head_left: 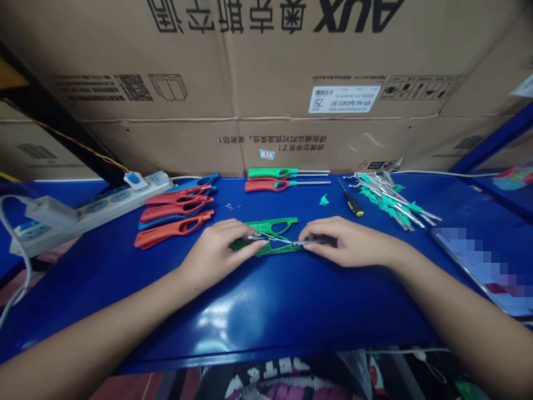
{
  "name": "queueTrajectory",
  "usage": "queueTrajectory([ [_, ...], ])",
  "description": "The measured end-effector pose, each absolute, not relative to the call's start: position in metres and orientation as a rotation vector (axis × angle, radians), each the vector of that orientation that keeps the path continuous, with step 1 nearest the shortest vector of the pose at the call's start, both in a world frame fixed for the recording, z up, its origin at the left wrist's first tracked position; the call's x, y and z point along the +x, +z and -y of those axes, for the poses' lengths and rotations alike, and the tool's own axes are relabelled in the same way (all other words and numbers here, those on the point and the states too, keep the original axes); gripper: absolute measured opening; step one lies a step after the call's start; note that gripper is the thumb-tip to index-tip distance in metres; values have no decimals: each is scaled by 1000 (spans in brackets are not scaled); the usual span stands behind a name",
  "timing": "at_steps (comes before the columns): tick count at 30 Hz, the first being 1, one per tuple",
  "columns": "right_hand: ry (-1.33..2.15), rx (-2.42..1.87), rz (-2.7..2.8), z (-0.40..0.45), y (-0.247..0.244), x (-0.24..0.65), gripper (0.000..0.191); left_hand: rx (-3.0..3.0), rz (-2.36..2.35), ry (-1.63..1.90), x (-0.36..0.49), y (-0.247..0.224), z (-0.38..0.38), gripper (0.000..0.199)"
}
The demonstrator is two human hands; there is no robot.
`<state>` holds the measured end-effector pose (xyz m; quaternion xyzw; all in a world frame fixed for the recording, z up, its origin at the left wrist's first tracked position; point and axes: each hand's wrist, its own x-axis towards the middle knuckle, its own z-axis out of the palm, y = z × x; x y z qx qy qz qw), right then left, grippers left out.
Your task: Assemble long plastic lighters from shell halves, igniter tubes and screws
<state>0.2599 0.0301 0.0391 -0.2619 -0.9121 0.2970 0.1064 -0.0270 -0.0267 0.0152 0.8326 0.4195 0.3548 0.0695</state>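
Over the blue table, my left hand [225,245] pinches one end of a small dark part [257,237] with thin pale wires [277,239] running from it. The fingers of my right hand [341,240] are closed on a metal rod [310,242] at the other end of the wires. Just behind and beneath lie two green lighter shell halves [275,226], partly covered by my left fingers. Which part of the rod lies inside my right palm is hidden.
Red and blue shells [175,229] lie left beside a power strip [100,206]. Two lighters [270,185] lie at the back, near tiny screws [229,206], a green trigger [323,199] and a screwdriver [353,203]. Metal rods [400,205] and a tablet [478,266] are right; a carton [275,100] stands behind.
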Motion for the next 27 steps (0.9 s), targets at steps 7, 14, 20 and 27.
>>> queueTrajectory([
  [7,901,-840,2665,-29,40,260,15,2483,-1216,1034,-28,10,24,13],
  [14,759,-801,2752,-35,36,262,17,2505,-1197,895,-28,4,22,20],
  [20,614,-775,2828,-37,33,264,19,2491,-1184,859,-28,1,19,21],
  [27,337,-732,2891,-32,29,258,27,2495,-1197,887,-28,1,20,21],
])
